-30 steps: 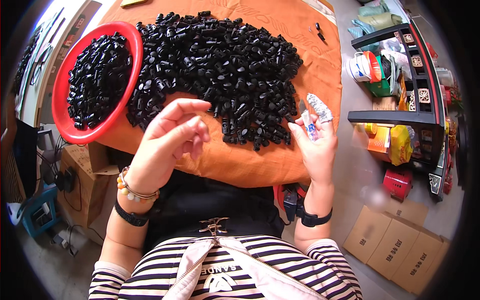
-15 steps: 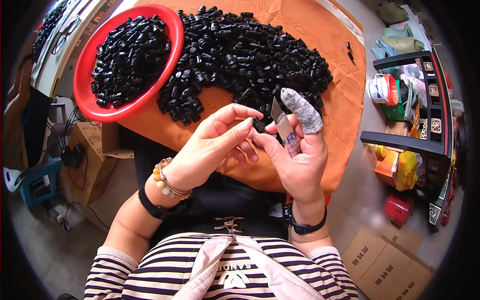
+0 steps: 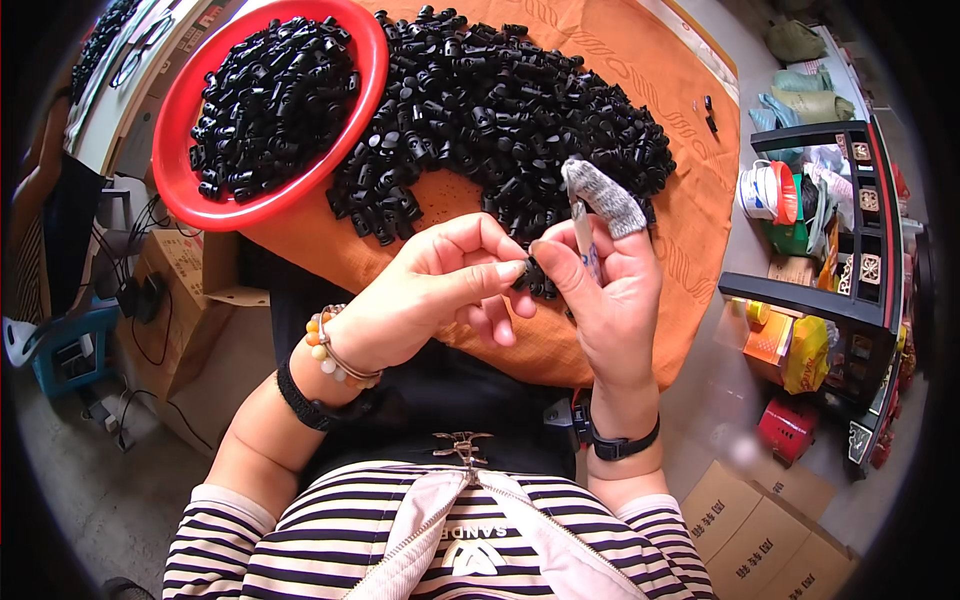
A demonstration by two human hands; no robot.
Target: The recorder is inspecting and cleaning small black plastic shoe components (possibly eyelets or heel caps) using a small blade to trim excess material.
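Note:
My left hand (image 3: 435,290) and my right hand (image 3: 600,290) meet in front of my chest and pinch one small black plastic part (image 3: 535,278) between their fingertips. My right hand also holds a thin metal blade (image 3: 583,232), and its index finger wears a grey cloth finger cover (image 3: 605,195). Behind the hands a large heap of the same black parts (image 3: 500,110) lies on an orange cloth (image 3: 640,60). A red round tray (image 3: 195,195) at the upper left holds more of them.
A dark shelf rack (image 3: 850,230) with packets and a container stands at the right. Cardboard boxes (image 3: 760,520) lie on the floor at the lower right and another (image 3: 185,290) under the tray's side. A blue stool (image 3: 65,350) is at the left.
Both hands have come together from apart: the left hand brought a black part from the heap to the right hand, and both now pinch it near my chest.

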